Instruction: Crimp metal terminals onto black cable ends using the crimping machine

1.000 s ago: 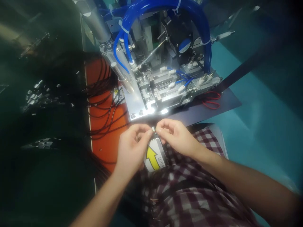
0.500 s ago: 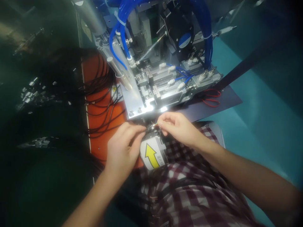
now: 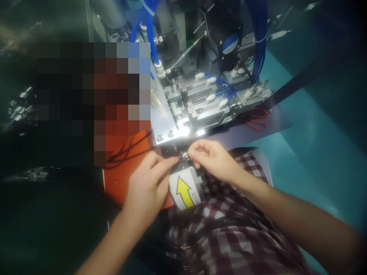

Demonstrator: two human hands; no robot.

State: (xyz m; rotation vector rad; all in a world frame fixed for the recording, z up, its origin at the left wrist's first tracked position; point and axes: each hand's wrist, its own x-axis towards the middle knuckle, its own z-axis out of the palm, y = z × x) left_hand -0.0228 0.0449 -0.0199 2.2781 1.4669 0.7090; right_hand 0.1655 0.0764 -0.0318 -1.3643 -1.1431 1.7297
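Note:
The fingers of my left hand (image 3: 149, 177) are pinched at the left end of a small bundle of thin wires (image 3: 184, 154). From the right, my right hand (image 3: 213, 158) pinches the fine wire ends between thumb and forefinger. Both hands meet just in front of the metal front edge of a machine (image 3: 183, 131). Below the fingertips sits a white label with a yellow arrow (image 3: 184, 191). The wires are too small to count, and the part of the cable inside my left hand is hidden.
Pneumatic cylinders with white fittings (image 3: 210, 97) and blue air tubes (image 3: 256, 49) fill the machine beyond. Black cables (image 3: 129, 152) lie across the orange surface (image 3: 123, 187) at left. Red wire loops (image 3: 256, 124) lie at right. A pixelated block covers the upper left.
My fingertips have come closer together, and the wire ends look more fanned out between them. The view has shifted slightly, and a pixelated block now covers part of the left side.

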